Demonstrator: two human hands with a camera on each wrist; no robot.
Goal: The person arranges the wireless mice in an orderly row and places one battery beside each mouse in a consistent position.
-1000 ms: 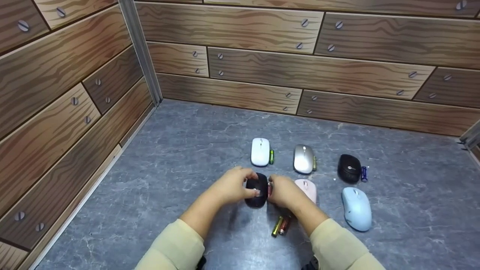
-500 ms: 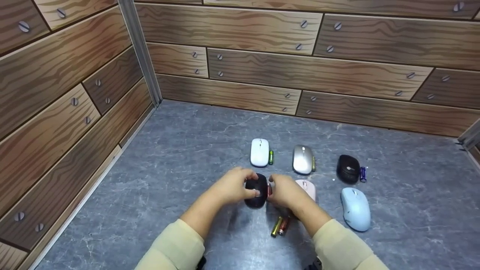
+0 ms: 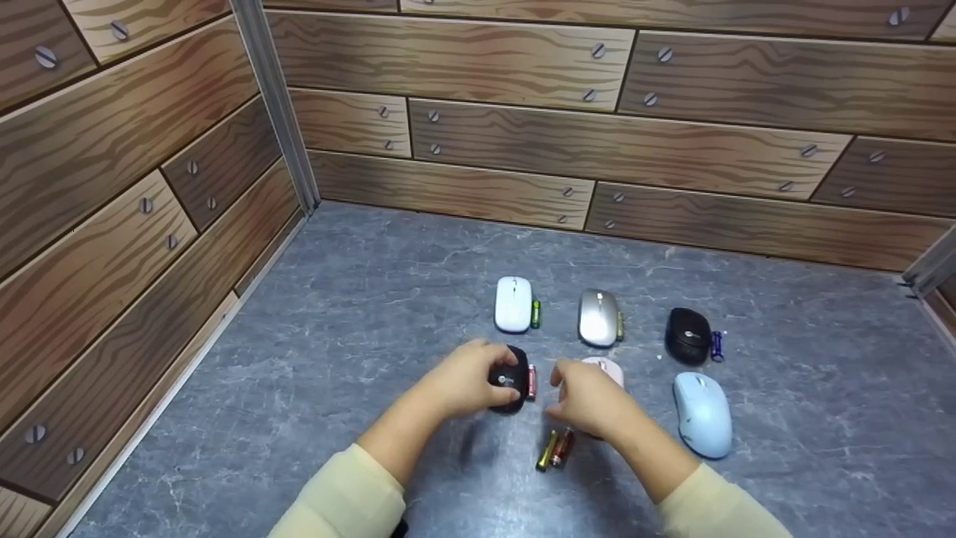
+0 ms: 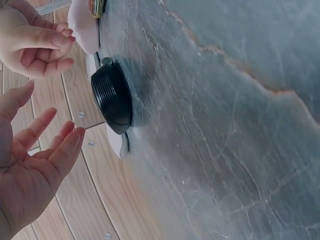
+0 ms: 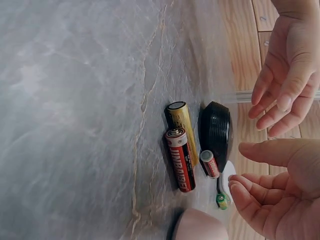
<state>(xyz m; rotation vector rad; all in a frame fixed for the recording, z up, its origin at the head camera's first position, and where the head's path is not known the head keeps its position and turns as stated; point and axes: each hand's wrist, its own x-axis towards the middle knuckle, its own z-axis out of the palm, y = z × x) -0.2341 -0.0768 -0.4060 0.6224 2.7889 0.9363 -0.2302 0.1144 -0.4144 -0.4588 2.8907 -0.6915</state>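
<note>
A black mouse sits on the grey marbled surface with a small red battery lying along its right side. My left hand hovers over this mouse; in the left wrist view its spread fingers are apart from the mouse's ribbed side. To the right of the battery, my right hand holds nothing, its thumb and fingers loosely bent and separated. It partly covers a pink mouse. Nearer the front lie a gold battery and a larger red-and-black battery, side by side.
Behind are a white mouse with a green battery, and a silver mouse with a yellowish battery. Rightward are another black mouse, a blue battery and a light blue mouse. Wood-patterned walls enclose the surface.
My right hand has let go of the small red battery beside the black mouse and moved right. The left fingers have loosened from the mouse and lifted slightly. The view has shifted a little.
</note>
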